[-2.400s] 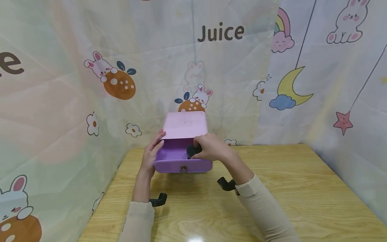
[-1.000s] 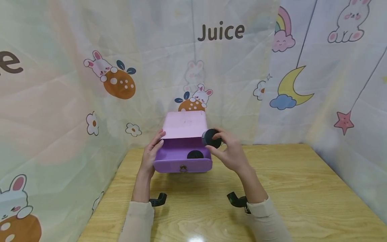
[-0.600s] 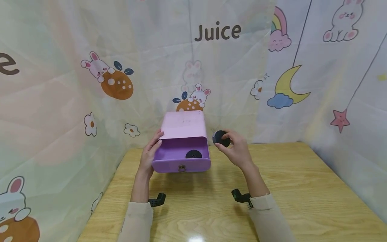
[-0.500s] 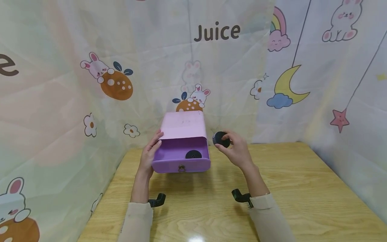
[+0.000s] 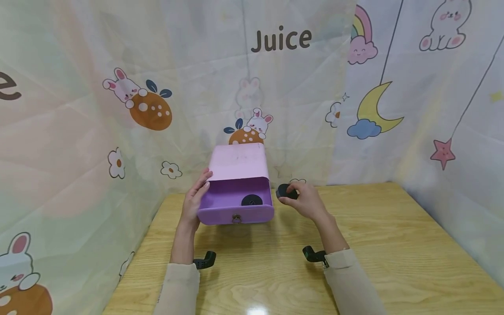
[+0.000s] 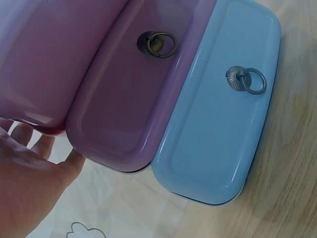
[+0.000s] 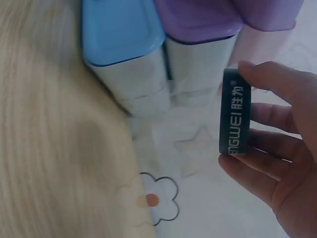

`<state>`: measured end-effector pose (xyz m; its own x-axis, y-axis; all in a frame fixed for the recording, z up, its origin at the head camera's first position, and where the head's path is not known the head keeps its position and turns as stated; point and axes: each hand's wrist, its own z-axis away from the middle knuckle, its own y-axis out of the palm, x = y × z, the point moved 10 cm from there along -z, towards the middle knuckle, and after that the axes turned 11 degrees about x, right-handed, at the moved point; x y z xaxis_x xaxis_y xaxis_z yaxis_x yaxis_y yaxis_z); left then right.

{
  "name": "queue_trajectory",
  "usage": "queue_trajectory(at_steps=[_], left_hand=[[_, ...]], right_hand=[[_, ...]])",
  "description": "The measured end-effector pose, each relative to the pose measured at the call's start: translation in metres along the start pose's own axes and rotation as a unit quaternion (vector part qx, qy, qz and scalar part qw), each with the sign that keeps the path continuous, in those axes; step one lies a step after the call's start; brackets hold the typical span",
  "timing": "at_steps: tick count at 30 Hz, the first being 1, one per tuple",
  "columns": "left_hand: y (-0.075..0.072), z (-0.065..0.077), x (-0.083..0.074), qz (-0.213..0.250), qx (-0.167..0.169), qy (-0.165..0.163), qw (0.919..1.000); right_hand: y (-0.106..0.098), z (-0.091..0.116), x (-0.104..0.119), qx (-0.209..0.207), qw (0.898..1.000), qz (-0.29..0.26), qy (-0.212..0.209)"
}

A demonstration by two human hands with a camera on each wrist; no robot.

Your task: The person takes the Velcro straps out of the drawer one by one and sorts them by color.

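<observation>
A small drawer cabinet has a pink casing (image 5: 238, 162), with its purple top drawer (image 5: 256, 214) pulled out. My left hand (image 5: 194, 201) rests along the left side of the casing, its fingers fairly straight. Inside the drawer lies a black roll (image 5: 252, 200). My right hand (image 5: 309, 201) pinches another black roll (image 7: 235, 111) between thumb and fingers, to the right of the cabinet. White lettering, partly reading "ENGWEI", runs along its rim.
Below the pulled drawer, the left wrist view shows a purple drawer (image 6: 124, 94) and a blue drawer (image 6: 213, 114), both with ring handles. A wooden table (image 5: 374, 245) lies underneath. Printed curtains (image 5: 197, 87) stand close behind and at both sides.
My right hand has lifted one roll out of the drawer, carried it right, and then lowered it somewhat. The other roll stays inside. My left hand keeps its place on the casing.
</observation>
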<state>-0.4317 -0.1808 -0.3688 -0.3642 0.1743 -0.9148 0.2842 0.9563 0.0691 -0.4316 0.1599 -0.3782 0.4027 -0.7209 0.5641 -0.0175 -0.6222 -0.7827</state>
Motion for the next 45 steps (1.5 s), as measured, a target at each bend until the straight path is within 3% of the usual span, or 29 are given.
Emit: queue_trajectory(at_steps=[8,20,45], left_hand=[[0.001,0.0,-0.001,0.001,-0.002,0.004,1.0],[0.0,0.0,0.0,-0.001,0.0,0.002,1.0],[0.0,0.0,0.0,-0.002,-0.005,0.001,1.0]], right_hand=[[0.019,-0.004,-0.019,0.035,0.999,0.014,0.019],[0.033,-0.008,-0.043,0.03,0.999,0.009,0.042],[0.066,-0.009,-0.056,0.061,0.995,0.048,0.07]])
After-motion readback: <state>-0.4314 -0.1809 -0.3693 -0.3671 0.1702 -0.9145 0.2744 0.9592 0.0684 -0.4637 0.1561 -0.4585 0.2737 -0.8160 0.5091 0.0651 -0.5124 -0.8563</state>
